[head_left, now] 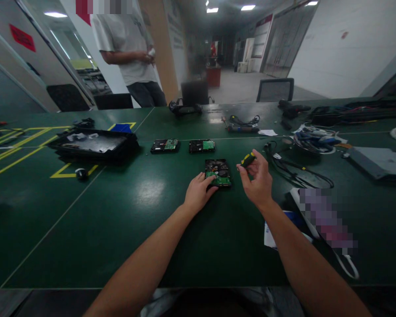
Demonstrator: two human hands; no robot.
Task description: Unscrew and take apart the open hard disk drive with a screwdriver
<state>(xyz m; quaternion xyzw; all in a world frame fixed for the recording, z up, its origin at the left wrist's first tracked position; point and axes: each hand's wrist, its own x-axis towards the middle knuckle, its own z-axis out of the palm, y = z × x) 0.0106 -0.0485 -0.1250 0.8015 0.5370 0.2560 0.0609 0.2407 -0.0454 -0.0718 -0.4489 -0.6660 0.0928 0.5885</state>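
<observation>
A hard drive [218,167] with a green circuit board lies in front of me on the green table. My left hand [198,192] grips its near left corner, with the thumb along the front edge and fingers over the board. Just right of the drive, my right hand [258,180] is raised and closed around a screwdriver [247,159] with a yellow and black handle. Its shaft is mostly hidden by the fingers. Two more hard drives, one on the left [165,145] and one nearer the middle [202,145], lie farther back.
Stacked black trays [95,147] sit at the left. Black cables [297,169], a coiled cable bundle [313,138] and a grey metal box [379,160] lie at the right. By my right forearm is a white strip-like object [305,211]. A person [128,53] stands behind the table.
</observation>
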